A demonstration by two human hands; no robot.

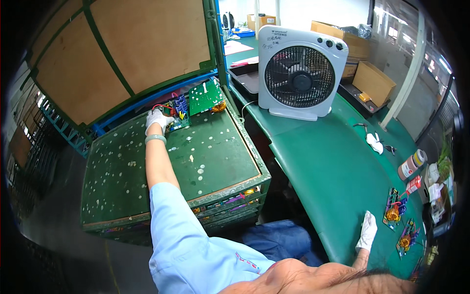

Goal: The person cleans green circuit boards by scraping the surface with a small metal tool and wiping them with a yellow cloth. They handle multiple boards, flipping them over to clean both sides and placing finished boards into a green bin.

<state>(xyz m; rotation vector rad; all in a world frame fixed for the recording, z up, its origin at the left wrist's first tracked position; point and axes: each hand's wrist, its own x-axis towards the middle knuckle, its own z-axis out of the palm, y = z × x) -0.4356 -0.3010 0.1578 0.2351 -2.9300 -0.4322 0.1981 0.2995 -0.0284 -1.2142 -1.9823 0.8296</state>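
Note:
My left hand (157, 121), in a white glove, reaches far out over the green spotted tray (196, 166). Its fingers close on the near left edge of a populated circuit board (180, 111) with blue parts and red wires. Beside that board, to the right, lies a second green board (204, 96) with a copper coil at its corner. On the green bench mat rests my right hand (367, 230), also gloved, fingers stretched and holding nothing. To its right lie two circuit boards, one (393, 210) farther away and one (406, 240) nearer, each with a copper coil.
A grey box fan (301, 73) stands at the back of the bench mat (323, 166). Cardboard boxes (372, 81) sit behind it. At the right are a bottle (409, 166) and a red-and-white box (413, 184). A brown panel (152, 44) rises behind the stacked trays.

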